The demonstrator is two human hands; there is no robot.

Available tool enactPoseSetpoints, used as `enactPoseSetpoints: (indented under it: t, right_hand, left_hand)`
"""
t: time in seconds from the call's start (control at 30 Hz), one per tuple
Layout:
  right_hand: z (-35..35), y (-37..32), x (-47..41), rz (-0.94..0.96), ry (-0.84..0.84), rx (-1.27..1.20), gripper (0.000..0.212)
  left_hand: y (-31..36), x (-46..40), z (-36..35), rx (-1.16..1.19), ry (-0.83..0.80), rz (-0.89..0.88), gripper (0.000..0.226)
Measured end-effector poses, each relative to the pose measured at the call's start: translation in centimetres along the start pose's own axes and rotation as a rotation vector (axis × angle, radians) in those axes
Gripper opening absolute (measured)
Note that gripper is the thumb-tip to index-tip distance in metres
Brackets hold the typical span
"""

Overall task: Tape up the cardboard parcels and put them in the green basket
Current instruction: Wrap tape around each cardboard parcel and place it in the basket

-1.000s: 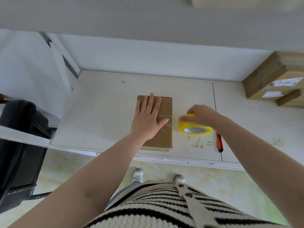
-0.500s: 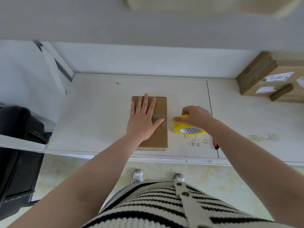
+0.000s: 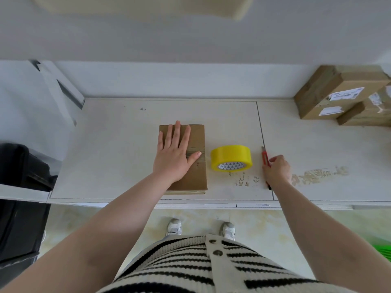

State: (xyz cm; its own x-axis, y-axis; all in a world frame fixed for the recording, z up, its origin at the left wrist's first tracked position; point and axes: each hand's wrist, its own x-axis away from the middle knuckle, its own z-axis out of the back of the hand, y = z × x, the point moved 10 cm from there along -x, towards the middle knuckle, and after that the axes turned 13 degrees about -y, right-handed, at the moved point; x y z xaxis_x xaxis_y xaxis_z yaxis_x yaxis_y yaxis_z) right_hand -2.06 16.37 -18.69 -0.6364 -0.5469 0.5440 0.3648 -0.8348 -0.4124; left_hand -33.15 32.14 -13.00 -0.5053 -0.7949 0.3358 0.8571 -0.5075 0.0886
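The worktop (image 3: 118, 157) is pale and off-white, scuffed, with a patch of worn or peeled finish just beyond the right hand (image 3: 277, 171) and a smaller speckled patch between that hand and the yellow tape roll (image 3: 231, 157). A seam runs front to back through the surface just left of the right hand. Behind it rises a plain white wall, and below the front edge the floor is a pale, yellowish marbled tile.

The left hand (image 3: 176, 157) lies flat with fingers straight and spread on the cardboard parcel (image 3: 196, 174), palm down, pressing on its top; the thumb points toward a strip of tape across the box. The tape roll stands on the worktop just right of that hand, touching neither hand. The right hand has its fingers curled down at the red utility knife (image 3: 265, 158), which lies along the seam; the fingertips are on the handle, but whether they truly grip it I cannot tell, since the hand hides most of the handle.

Far beyond the right hand, against the wall, a stack of cardboard boxes (image 3: 338, 92) with white labels is cut off by the frame's edge. Well behind the right forearm, low down, only a sliver of the green basket (image 3: 384, 251) shows. To the left of the left arm stands a dark, blurred shape, hard to identify.
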Motion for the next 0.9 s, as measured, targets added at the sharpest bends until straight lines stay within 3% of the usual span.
enactPoseSetpoints:
  t: [0.23,0.37,0.53,0.7,0.9]
  right_hand:
    - [2.8,-4.1,0.3,0.125,-0.090,-0.599,0.022]
    - [3.6,-10.1,2.6,0.234,-0.300,-0.722,0.016]
    - [-0.5,-17.8,7.8,0.398,-0.556,-0.447,0.009]
    - [-3.2,-18.2,9.1,0.388,-0.411,-0.078,0.018]
    - [-2.3,-18.1,9.6,0.379,-0.363,0.034,0.026]
  left_hand:
    - [0.1,0.1,0.1,0.009,0.017,-0.016,0.085]
    - [0.0,0.1,0.1,0.019,0.022,-0.019,0.087]
    - [0.0,0.2,0.3,-0.002,0.022,-0.014,0.088]
    - [0.0,0.2,0.4,0.028,0.039,-0.028,0.084]
    - [0.0,0.2,0.3,0.023,0.035,-0.025,0.083]
